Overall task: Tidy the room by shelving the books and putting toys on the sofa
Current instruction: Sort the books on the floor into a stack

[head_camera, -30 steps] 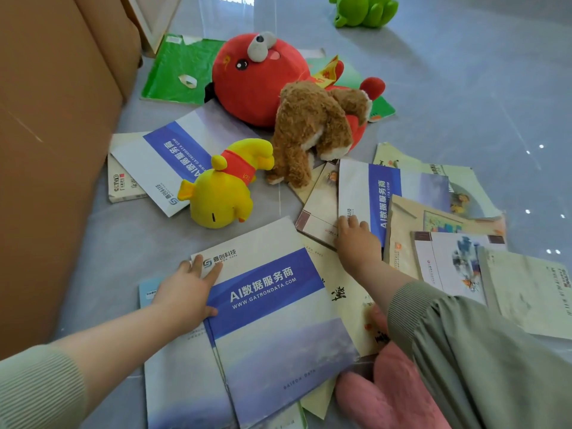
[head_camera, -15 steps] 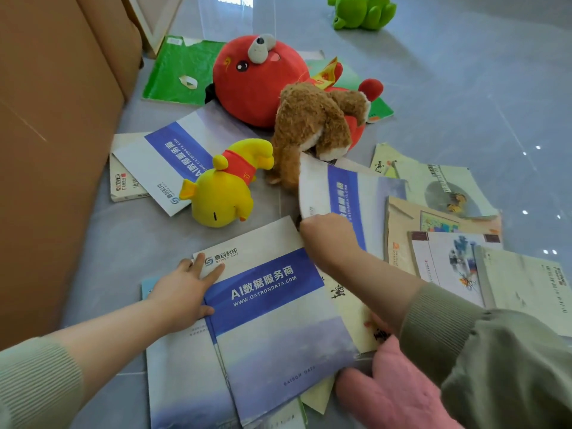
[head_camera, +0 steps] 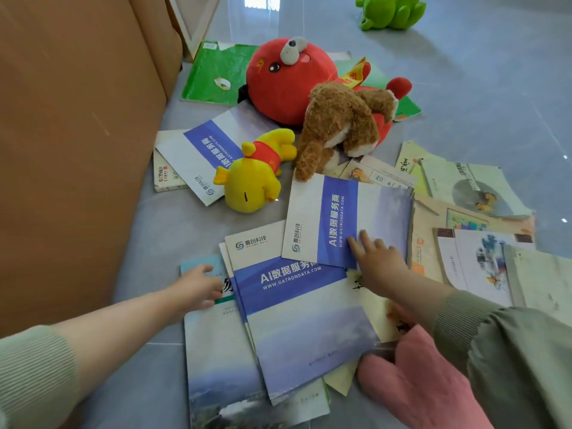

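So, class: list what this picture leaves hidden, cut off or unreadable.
Green plush toy: head view, top edge cuts it off.
Pink plush toy: head view, right sleeve and bottom edge hide most.
Green book: head view, red plush toy covers its middle.
Left hand: head view, its back hides whether fingers grip the book beneath.

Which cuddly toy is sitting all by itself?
The green plush toy, alone on the bare grey floor at the far end. The red plush toy, brown plush toy and yellow plush toy huddle together among books.
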{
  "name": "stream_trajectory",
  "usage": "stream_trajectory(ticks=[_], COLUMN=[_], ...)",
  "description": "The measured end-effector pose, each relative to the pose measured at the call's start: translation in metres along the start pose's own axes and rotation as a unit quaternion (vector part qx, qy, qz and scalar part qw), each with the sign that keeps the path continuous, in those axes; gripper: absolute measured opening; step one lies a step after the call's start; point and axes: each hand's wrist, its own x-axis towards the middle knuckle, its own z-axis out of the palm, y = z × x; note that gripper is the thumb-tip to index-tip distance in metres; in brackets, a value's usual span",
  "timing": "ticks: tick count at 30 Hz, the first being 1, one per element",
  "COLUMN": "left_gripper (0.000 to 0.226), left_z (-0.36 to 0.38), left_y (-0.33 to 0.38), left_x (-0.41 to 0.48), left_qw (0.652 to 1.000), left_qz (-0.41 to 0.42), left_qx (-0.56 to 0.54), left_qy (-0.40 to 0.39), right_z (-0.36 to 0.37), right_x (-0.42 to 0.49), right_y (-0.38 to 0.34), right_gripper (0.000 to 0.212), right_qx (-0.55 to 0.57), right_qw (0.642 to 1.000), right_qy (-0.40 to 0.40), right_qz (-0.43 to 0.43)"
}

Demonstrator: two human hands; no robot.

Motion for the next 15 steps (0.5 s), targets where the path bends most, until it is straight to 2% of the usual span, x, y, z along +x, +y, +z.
stream_trajectory(ticks=[2,4,6,11,13,15], left_gripper=[0.053,0.036,0.022,0.016,0.012,0.021], left_z=[0.000,0.002,0.006,0.020,0.025,0.027], left_y=[-0.003,-0.002,-0.001,-0.004,-0.005,-0.003], left_x=[-0.006,-0.009,-0.011,-0.012,-0.014,-0.017], left_qw=[0.997,0.995,0.993,0.994,0.995,0.993], left_qz=[-0.027,-0.031,-0.035,-0.044,-0.049,-0.055], left_qx=[-0.058,-0.060,-0.039,-0.020,-0.033,-0.082], left_qy=[-0.036,-0.069,-0.105,-0.097,-0.086,-0.066], right_z=[0.004,0.000,-0.011,-0.060,-0.086,-0.108], right_x=[-0.001,-0.002,-0.006,-0.034,-0.051,-0.062], right_y=[-0.004,-0.008,-0.011,-0.049,-0.076,-0.102], right_gripper=[0.069,0.056,0.052,0.039,0.025,0.007], right_qx=[-0.030,-0.042,-0.044,0.011,0.066,0.148], right_qw=[0.999,0.996,0.994,0.985,0.983,0.975], right_qy=[0.040,0.068,0.052,0.077,0.050,-0.012], right_qz=[0.005,-0.028,-0.083,-0.151,-0.163,-0.166])
